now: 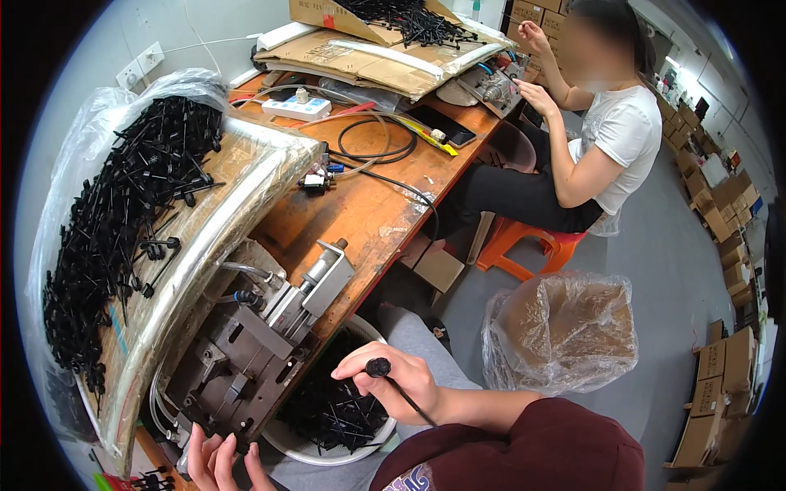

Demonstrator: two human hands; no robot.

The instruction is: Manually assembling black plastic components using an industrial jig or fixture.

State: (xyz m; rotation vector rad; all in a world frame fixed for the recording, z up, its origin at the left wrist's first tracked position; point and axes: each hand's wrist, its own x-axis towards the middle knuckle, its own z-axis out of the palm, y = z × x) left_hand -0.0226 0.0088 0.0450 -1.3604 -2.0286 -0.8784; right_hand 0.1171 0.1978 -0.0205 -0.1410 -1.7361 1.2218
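In my right hand [401,380] is a thin black plastic rod with a round knobbed head [378,367]. Thumb and fingers close round it, the head points up, and the thin end trails toward my wrist. My left hand [223,462] is at the near end of a dark metal fixture [237,368], its fingers apart. Small dark parts show by its fingertips; I cannot make out their shape. The fixture carries a silver cylinder and clamp [323,278]. Below my right hand, a white basket [323,458] on my lap side holds many similar black rods.
A cardboard tray [237,155] heaped with black rods [131,213] stands left on the wooden table [360,221]. Cables, a power strip [296,106] and a phone [446,123] lie farther back. A co-worker [606,131] sits right, beyond a plastic-lined carton [561,331].
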